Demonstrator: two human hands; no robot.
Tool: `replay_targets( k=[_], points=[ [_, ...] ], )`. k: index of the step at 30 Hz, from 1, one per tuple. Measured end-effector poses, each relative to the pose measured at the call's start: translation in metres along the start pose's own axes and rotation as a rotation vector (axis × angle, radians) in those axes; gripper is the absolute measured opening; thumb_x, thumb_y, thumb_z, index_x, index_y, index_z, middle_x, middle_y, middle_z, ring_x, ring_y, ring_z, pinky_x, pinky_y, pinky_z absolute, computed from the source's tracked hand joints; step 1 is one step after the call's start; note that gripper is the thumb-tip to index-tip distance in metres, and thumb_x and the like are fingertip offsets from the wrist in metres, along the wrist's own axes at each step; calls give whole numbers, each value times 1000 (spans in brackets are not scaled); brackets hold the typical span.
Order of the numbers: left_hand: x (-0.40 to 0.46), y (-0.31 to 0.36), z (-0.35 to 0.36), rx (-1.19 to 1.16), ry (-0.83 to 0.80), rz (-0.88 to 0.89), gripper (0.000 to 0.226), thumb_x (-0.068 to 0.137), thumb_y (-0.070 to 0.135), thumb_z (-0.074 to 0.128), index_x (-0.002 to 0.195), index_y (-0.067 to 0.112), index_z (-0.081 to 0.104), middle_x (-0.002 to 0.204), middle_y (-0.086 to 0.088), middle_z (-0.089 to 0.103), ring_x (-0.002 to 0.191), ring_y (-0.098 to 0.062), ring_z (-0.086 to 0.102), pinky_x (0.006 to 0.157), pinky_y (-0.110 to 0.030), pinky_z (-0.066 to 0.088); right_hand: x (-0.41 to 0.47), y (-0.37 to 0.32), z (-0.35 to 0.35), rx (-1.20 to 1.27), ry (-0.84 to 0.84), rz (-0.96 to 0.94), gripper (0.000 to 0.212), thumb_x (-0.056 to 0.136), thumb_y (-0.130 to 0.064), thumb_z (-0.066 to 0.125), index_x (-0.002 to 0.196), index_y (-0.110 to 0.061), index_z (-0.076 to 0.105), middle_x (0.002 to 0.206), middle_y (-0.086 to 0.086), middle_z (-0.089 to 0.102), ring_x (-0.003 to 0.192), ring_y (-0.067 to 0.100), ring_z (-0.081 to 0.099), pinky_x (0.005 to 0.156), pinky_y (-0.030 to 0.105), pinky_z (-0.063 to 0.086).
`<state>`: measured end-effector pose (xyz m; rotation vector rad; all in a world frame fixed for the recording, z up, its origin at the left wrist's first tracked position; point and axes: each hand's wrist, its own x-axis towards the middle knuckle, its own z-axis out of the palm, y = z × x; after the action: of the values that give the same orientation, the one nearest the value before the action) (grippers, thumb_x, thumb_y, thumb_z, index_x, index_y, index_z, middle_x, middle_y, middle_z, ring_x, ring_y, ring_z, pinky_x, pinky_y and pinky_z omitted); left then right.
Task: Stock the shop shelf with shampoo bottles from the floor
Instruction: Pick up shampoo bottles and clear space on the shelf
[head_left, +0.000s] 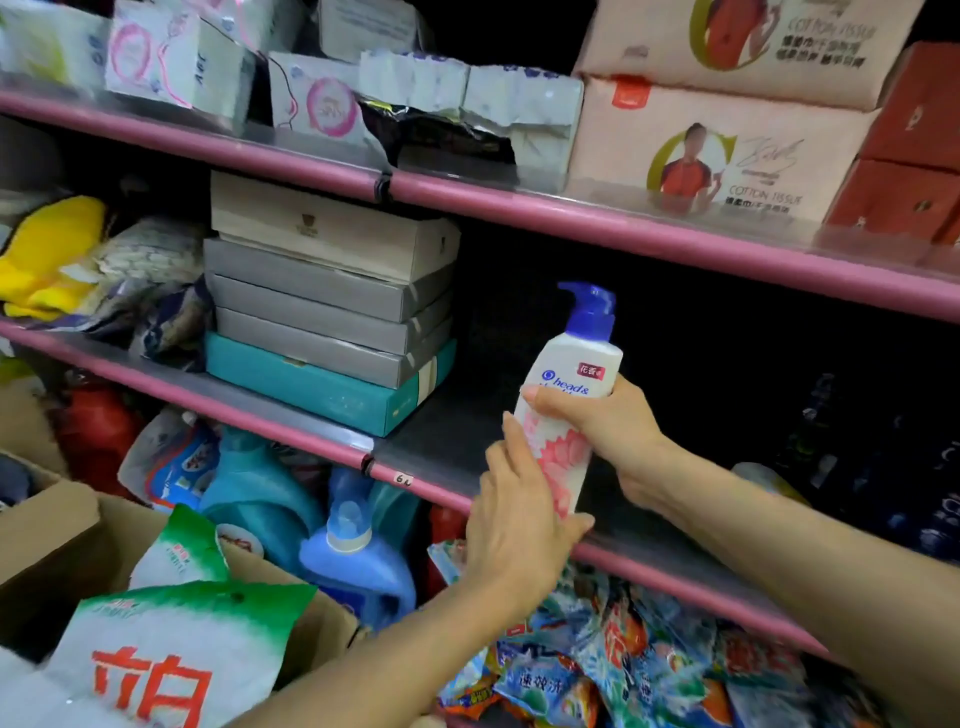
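In the head view, a white shampoo bottle (566, 410) with a blue pump top and pink flower print stands tilted right of centre, over the front edge of the middle shelf (415, 441); its label reads "head &" with the rest covered by fingers, beside a small red tag in Chinese characters. The right hand (602, 421) wraps its grip round the bottle's middle from the right, thumb across the label, while the left hand (519, 525) cups the lower part and base, its fingers curled against the bottle's left side. Left of the bottle on the same shelf sits a stack of grey boxes (322, 296) on a teal one, their print too small to read. In the upper right, pink packs (717, 156) read "COTTON TISSUE". A handwritten tag on the pink shelf rail looks like "6", partly unclear. At lower left, a green-and-white bag (171, 649) bears large red characters, cut off by the frame. The dark shelf recess behind the bottle is hard to make out.
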<state>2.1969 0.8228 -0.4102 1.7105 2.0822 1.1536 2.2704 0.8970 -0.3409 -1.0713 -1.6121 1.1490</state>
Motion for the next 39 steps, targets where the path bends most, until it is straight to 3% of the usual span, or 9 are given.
replay_targets(
  k=[6, 10, 14, 17, 19, 22, 25, 31, 39],
  points=[
    [89, -22, 13, 22, 117, -190, 81, 76, 40, 71, 133, 8, 23, 123, -11, 47, 108, -32, 55, 81, -41, 47, 69, 4, 19, -54, -116, -1, 42, 66, -23, 84, 103, -11, 68, 91, 4, 75, 80, 14, 73, 67, 24, 56],
    [124, -46, 34, 8, 86, -243, 82, 75, 40, 71, 133, 7, 24, 123, -9, 45, 104, -30, 57, 72, -36, 45, 103, 30, 33, -97, -198, -7, 38, 72, -19, 80, 107, -9, 67, 97, 8, 74, 85, 15, 71, 75, 29, 57],
    [158, -58, 46, -24, 33, -346, 81, 70, 33, 76, 128, 9, 25, 126, -9, 37, 109, -29, 51, 67, -36, 42, 136, 30, 28, -115, -234, -47, 52, 76, -25, 78, 122, -11, 58, 112, 8, 69, 100, 20, 68, 92, 40, 54],
    [179, -62, 53, -35, 17, -329, 87, 67, 31, 79, 131, 7, 25, 127, -10, 39, 111, -31, 51, 69, -36, 40, 159, 9, 19, -306, -93, -233, 67, 76, -33, 77, 134, -15, 47, 122, -5, 59, 102, 4, 61, 79, 7, 49],
    [189, -65, 56, -60, 51, -322, 84, 66, 32, 81, 127, 8, 29, 124, -10, 44, 108, -30, 53, 68, -34, 38, 172, -2, 16, -516, -16, -294, 81, 77, -46, 73, 144, -17, 37, 133, -4, 47, 116, 8, 50, 79, -1, 37],
    [205, -69, 61, -104, 98, -313, 78, 65, 34, 82, 122, 9, 34, 121, -10, 48, 106, -29, 55, 68, -33, 40, 190, -2, 15, -659, 29, -313, 83, 81, -53, 65, 147, -16, 31, 149, 4, 36, 133, 20, 38, 90, 13, 31],
    [222, -71, 67, -116, 101, -311, 83, 62, 35, 83, 125, 8, 36, 122, -10, 50, 107, -28, 56, 77, -36, 49, 207, 1, 22, -747, 63, -364, 73, 87, -49, 60, 145, -12, 34, 147, 8, 38, 132, 22, 39, 79, 12, 29],
    [252, -79, 73, -75, 136, -317, 86, 61, 38, 84, 126, 8, 37, 122, -11, 51, 108, -28, 56, 78, -39, 50, 241, 1, 28, -800, 6, -316, 82, 91, -48, 55, 152, -14, 13, 158, 6, 21, 143, 23, 24, 102, 18, 27],
    [272, -89, 81, -70, 177, -280, 83, 60, 37, 84, 123, 6, 39, 120, -12, 53, 106, -30, 58, 74, -39, 49, 262, 6, 32, -898, 11, -309, 76, 93, -52, 48, 150, -9, 21, 157, 11, 23, 142, 26, 26, 109, 28, 28]
  ],
)
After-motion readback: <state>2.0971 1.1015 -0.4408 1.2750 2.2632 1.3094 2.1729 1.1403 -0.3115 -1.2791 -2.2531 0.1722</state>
